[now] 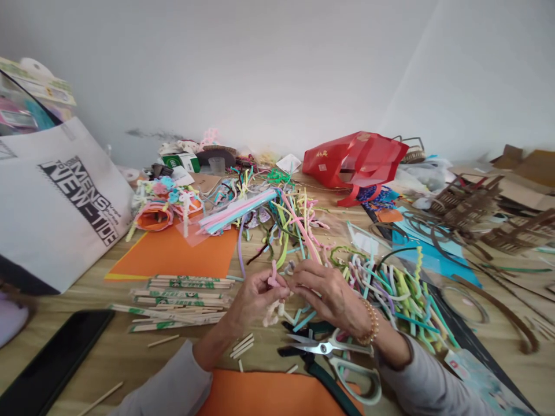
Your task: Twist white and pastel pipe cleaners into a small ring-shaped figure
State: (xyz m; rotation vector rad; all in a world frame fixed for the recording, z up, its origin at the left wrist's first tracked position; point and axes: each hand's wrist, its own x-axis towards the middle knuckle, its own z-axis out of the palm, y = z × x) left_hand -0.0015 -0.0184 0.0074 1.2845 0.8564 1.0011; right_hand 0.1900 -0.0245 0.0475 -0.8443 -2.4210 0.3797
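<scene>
Between my two hands, over the middle of the table, is a pink pipe cleaner bent into a small looped shape. My left hand pinches it between thumb and fingers. Close against it, my right hand has its fingers pressed together; what lies between them is hidden. A pale cream curled pipe cleaner sits just below my fingertips. Under my right wrist lie white-handled scissors, partly open, on top of a dark-handled tool. Loose coloured pipe cleaners are heaped beside my right hand.
Wrapped chopsticks and orange sheets lie on the left, near a black phone. A large white bag stands behind them. At the back are a red bag and finished-looking crafts; brown woven baskets stand right.
</scene>
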